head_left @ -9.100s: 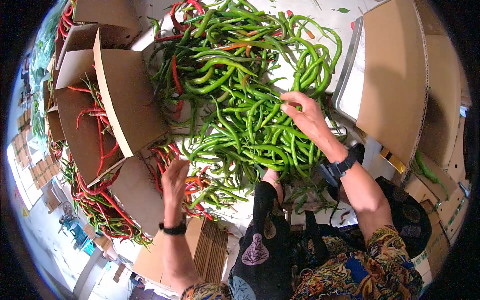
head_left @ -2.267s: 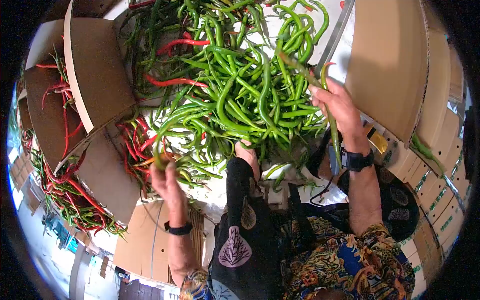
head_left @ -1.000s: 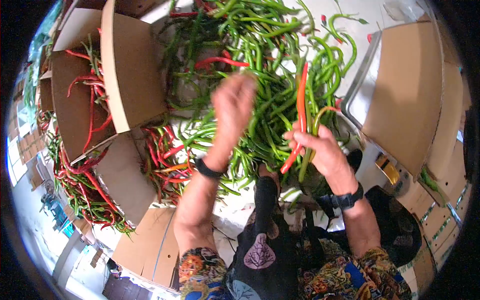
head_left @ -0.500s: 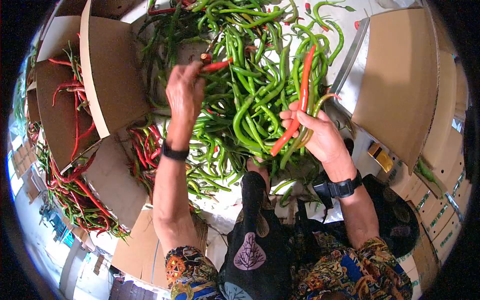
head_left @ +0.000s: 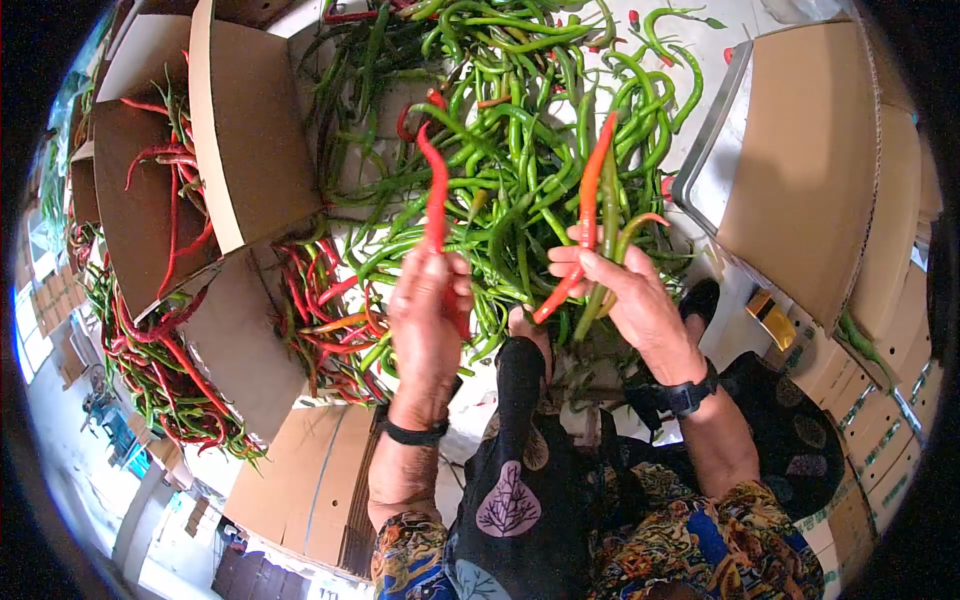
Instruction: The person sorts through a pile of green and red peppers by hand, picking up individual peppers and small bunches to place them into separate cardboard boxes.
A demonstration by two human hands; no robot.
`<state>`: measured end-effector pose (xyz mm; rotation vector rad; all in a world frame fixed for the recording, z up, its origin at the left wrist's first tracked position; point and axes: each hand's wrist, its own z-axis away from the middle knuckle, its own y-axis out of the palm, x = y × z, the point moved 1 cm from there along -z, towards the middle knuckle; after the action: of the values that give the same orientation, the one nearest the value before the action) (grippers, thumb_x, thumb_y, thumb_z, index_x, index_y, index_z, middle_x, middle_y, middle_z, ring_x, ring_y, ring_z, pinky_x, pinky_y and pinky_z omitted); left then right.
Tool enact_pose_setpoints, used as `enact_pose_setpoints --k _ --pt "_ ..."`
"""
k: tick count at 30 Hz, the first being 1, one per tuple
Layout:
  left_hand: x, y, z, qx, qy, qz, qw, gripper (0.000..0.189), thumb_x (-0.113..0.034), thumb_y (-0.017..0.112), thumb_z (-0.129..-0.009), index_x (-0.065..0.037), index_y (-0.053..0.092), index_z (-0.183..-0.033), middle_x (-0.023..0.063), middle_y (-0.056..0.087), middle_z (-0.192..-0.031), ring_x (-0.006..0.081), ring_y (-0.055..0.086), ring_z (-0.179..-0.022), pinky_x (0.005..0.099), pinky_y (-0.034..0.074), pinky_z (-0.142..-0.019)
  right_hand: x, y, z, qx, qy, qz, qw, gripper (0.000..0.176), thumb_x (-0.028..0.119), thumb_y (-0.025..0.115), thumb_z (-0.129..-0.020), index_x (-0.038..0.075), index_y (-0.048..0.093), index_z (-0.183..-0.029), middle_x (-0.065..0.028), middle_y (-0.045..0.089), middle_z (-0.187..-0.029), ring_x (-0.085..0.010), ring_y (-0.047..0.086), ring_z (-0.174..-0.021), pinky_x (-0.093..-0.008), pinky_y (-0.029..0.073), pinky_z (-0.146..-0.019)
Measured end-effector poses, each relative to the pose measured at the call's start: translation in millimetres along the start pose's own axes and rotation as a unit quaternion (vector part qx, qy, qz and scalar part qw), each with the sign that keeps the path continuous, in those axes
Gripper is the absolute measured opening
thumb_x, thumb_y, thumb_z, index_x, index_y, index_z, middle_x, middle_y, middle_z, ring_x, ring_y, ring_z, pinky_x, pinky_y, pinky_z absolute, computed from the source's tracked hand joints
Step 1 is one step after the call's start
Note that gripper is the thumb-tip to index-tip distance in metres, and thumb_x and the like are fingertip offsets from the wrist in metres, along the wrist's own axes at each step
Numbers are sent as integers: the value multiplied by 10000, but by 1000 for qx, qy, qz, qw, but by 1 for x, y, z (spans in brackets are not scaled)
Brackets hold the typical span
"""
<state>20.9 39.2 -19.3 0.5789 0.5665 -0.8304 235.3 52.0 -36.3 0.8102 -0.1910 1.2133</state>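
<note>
Your left hand [head_left: 428, 312] is closed on a red chili [head_left: 437, 190], long axis pointing up and away from you. Your right hand [head_left: 628, 300] grips an orange chili [head_left: 590, 195] plus greenish ones [head_left: 610, 228], roughly parallel. The red pile [head_left: 305, 300] lies just left of your left hand, which is the nearer one.

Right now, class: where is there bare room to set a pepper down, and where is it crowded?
Bare: the table strip between the green pile and the right box; the tray beside that box; the flat cardboard lower left. Crowded: the pile and the left boxes of red peppers.
</note>
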Motion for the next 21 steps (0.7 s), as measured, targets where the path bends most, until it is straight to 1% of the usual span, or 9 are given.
enact_pose_setpoints --k 2,4,6,9,10,12,15,18,21 --pt "18 11 14 38 19 -251 967 278 -165 543 -945 -42 582 -1192 26 614 -946 104 551 -764 222 445 -656 -9 8 -5 -3 13 -27 1000 370 228 582 -946 15 510 -1239 -114 637 -1111 -192 620 -1003 -301 499 -832" --pt "45 30 14 131 210 -325 913 360 -115 591 -890 -20 564 -1236 124 550 -1229 233 534 -1092 332 460 -896 -20 13 -8 -5 10 -92 996 390 249 610 -932 26 515 -1238 -71 625 -1112 -147 590 -1028 -284 470 -871" --pt "46 46 19 159 306 -475 810 403 -103 597 -877 -17 543 -1267 155 489 -1321 267 470 -1206 373 394 -1006 -15 21 -13 -25 -63 -40 997 366 220 641 -907 32 540 -1204 -42 618 -1087 -117 569 -1018 -272 440 -907" --pt "45 33 4 271 166 -357 878 417 -160 556 -922 -27 507 -1314 148 513 -1300 271 498 -1185 374 381 -1016 -15 -8 -16 -55 -17 -46 997 317 150 633 -891 19 562 -1170 -53 628 -1048 -136 583 -990 -272 440 -909" --pt "43 32 3 222 75 -279 931 378 -141 545 -928 6 518 -1275 169 574 -1205 288 531 -1134 358 397 -984 -13 -12 -16 -43 11 -50 998 309 124 616 -878 10 568 -1160 -70 635 -1057 -150 589 -1000 -280 439 -919" --pt "47 32 -4 182 124 -353 909 356 -158 533 -947 7 526 -1262 145 585 -1188 230 540 -1123 325 416 -959 -3 -14 -13 -1 -14 30 999 341 111 594 -860 0 561 -1180 -83 637 -1076 -158 590 -1012 -295 433 -939" --pt "65 45 -2 197 -64 -102 973 352 -185 547 -951 -16 539 -1260 51 592 -1141 108 564 -956 235 460 -808 0 -10 -12 84 -34 156 984 394 128 580 -859 -7 544 -1227 -86 625 -1131 -160 589 -1018 -298 426 -955" --pt "66 36 -5 175 -56 -113 977 309 -182 547 -947 -12 570 -1205 40 622 -1082 96 564 -889 232 461 -763 3 -9 -11 107 4 145 984 389 132 585 -866 -12 541 -1225 -89 615 -1149 -162 590 -1035 -298 435 -953" --pt "23 7 -3 -22 110 -209 971 260 -204 553 -939 -6 607 -1100 40 650 -946 116 585 -808 265 469 -753 9 -8 -6 27 -12 89 996 314 74 564 -876 -16 523 -1174 -121 634 -1048 -222 630 -963 -347 487 -892"
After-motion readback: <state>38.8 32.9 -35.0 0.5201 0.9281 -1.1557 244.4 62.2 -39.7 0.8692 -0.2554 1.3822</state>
